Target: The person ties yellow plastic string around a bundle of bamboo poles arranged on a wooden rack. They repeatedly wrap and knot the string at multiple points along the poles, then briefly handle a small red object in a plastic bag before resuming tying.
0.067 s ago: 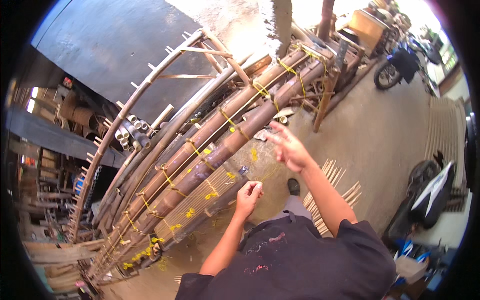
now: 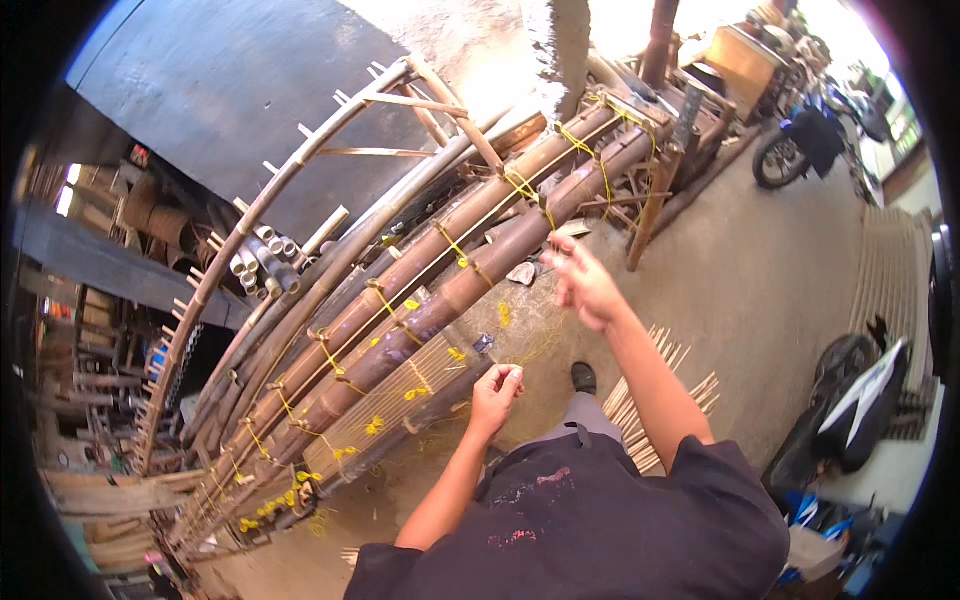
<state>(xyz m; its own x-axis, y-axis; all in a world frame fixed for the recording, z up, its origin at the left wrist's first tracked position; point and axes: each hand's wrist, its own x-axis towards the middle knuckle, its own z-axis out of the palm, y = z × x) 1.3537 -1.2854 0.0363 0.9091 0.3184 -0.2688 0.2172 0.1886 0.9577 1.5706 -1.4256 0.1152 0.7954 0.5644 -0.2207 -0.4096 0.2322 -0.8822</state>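
Slightly shifted since the earlier frame, the right hand (image 2: pixel 592 295) is half open, its bent fingers near the thick bamboo poles (image 2: pixel 465 290); the left hand (image 2: pixel 494 397), barely moved, is curled closed, thumb against forefinger, and whether it pinches anything cannot be told. Those poles run diagonally ahead, tied with yellow cords (image 2: pixel 462 263), a slatted panel (image 2: pixel 392 388) alongside. Thin sticks (image 2: pixel 632 412) lie beyond the shoe (image 2: pixel 583 377), and farther off stands a motorbike (image 2: pixel 790 150).

At two o'clock I see a blue motorcycle (image 2: pixel 815 140); between three and four, a black-and-white motorbike (image 2: pixel 860 402); at ten, a dark panel (image 2: pixel 240 100).
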